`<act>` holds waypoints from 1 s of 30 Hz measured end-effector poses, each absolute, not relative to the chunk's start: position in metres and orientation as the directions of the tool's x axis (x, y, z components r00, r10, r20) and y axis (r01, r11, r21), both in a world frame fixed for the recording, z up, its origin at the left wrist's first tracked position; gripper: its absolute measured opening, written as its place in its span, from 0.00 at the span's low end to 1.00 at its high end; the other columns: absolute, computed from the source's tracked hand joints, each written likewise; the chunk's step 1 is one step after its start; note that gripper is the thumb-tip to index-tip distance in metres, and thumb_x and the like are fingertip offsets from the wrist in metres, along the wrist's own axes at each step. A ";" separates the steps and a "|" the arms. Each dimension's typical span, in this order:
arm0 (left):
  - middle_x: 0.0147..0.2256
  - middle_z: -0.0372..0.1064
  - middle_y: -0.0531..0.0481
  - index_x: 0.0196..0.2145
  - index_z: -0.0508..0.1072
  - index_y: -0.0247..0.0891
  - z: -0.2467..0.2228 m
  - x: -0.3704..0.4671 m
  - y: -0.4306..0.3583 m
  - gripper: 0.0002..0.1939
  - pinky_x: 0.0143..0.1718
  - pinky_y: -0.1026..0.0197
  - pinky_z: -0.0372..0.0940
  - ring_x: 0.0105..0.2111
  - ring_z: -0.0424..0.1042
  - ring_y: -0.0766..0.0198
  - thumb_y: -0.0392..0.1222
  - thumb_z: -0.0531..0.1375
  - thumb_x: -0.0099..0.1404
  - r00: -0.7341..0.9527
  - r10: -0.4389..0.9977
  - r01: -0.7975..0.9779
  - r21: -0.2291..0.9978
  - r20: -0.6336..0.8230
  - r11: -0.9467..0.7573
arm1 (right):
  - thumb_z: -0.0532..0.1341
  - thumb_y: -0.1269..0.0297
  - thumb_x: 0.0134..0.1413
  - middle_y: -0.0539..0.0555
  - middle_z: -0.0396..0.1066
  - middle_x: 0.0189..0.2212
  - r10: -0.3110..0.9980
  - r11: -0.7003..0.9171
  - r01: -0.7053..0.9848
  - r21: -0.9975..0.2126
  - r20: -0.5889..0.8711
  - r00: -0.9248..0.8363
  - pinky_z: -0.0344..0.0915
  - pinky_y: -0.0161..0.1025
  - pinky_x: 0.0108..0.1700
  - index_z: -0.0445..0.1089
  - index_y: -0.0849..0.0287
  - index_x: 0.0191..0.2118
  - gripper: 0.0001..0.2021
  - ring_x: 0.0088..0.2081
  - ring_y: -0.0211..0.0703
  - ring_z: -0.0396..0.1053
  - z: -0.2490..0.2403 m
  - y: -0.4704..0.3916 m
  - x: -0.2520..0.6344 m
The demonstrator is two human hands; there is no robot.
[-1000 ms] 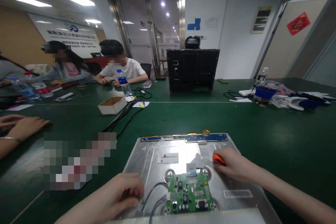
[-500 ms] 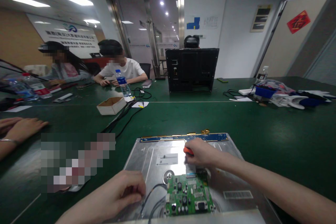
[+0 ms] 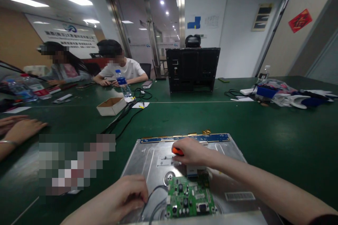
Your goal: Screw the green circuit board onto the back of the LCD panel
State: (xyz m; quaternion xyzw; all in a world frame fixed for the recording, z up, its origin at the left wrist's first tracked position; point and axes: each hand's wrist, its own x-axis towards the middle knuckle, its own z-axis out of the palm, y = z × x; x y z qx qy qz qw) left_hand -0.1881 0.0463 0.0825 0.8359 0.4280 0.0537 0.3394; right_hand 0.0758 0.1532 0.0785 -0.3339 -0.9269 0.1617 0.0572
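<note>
A metal panel lies on the green table in front of me, with a narrow blue circuit strip along its far edge. Near its close side sits a green circuit board, with black cables at its left. My right hand is closed around an orange-handled tool above the panel, beside a white label. At the panel's left side my left hand rests with curled fingers next to the cables; what it holds, if anything, is hidden.
A small open box, a water bottle and cables stand farther left. A black monitor casing is upright at the back. Bags and papers lie at the right. Another person's hands rest at the left edge.
My right hand has moved left with the orange-handled tool, from over the panel's middle to the white label. My left hand has shifted very slightly.
</note>
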 end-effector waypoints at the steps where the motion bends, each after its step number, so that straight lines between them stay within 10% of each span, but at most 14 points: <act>1: 0.36 0.72 0.51 0.34 0.73 0.41 0.083 -0.187 0.048 0.08 0.38 0.63 0.62 0.37 0.72 0.60 0.35 0.54 0.69 0.622 0.758 0.685 0.606 -0.195 -0.405 | 0.65 0.62 0.59 0.54 0.74 0.33 0.651 0.716 0.612 -0.336 0.006 -0.759 0.51 0.36 0.31 0.72 0.60 0.37 0.07 0.33 0.40 0.65 0.083 0.152 0.082; 21: 0.38 0.69 0.49 0.34 0.77 0.40 0.063 -0.146 0.127 0.10 0.43 0.59 0.64 0.39 0.70 0.58 0.42 0.58 0.72 0.652 0.746 0.625 0.462 0.135 -0.630 | 0.67 0.74 0.49 0.53 0.75 0.40 0.592 0.773 0.603 -0.199 -0.118 -0.798 0.52 0.36 0.28 0.71 0.58 0.45 0.16 0.32 0.42 0.71 0.081 0.083 0.188; 30: 0.39 0.72 0.47 0.37 0.76 0.41 0.083 -0.149 0.087 0.07 0.46 0.54 0.62 0.42 0.68 0.55 0.33 0.58 0.69 0.715 0.686 0.622 0.322 0.139 -0.714 | 0.55 0.71 0.68 0.55 0.74 0.31 0.298 0.917 0.335 0.217 0.188 -0.936 0.49 0.41 0.17 0.69 0.67 0.47 0.08 0.22 0.39 0.65 0.051 0.068 0.193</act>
